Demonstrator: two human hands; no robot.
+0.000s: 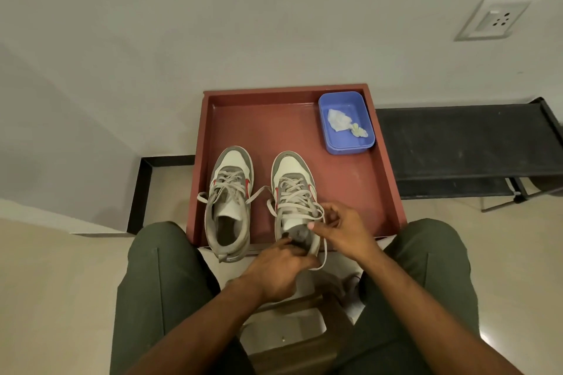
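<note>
Two grey and white sneakers with red marks stand side by side on a red-brown tray (377,179). The left sneaker (230,201) has loose laces hanging over its sides. At the heel end of the right sneaker (292,179), my left hand (278,271) grips a lace. My right hand (341,230) is at the right side of that shoe's collar, its fingers curled round another stretch of lace (323,253) that loops down past the tray's front edge.
A blue plastic tub (345,146) with crumpled white tissue sits at the tray's far right corner. A black bench (466,143) runs along the wall to the right. My knees in dark green trousers flank the tray. A wall socket (495,19) is high on the right.
</note>
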